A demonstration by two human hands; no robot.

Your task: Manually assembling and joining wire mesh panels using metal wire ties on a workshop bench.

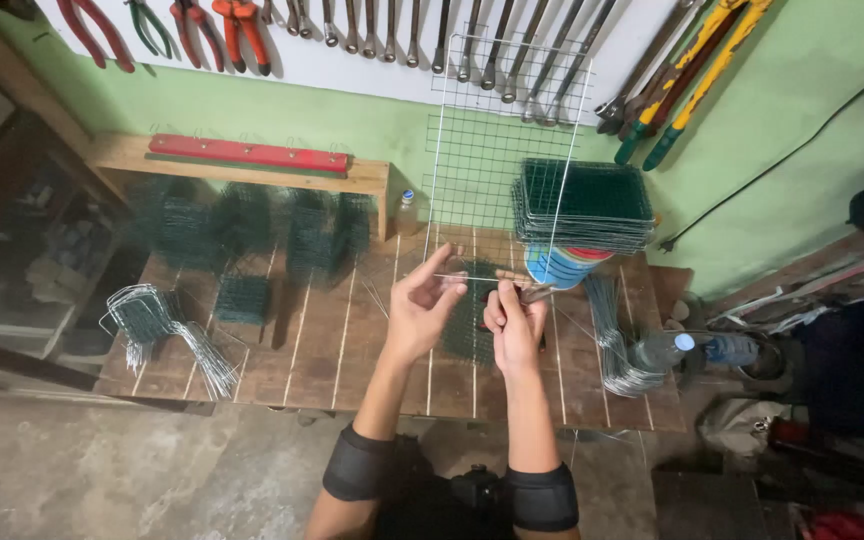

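Wooden slat surface [332, 340] | L hand [420, 315] pinches thin straight steel wire [472, 279] | R hand [514, 325] clenched on wood-handled tool [529, 290] | advice: keep wire taut, level over green wire mesh panel [470, 320].

The desk [332, 340] is rough, matt wooden planks. Thin bare metal wire [472, 279] glints between the fingers [442, 275]; the stacked mesh panels [584, 205] look plastic-coated, dark green, perhaps matt.
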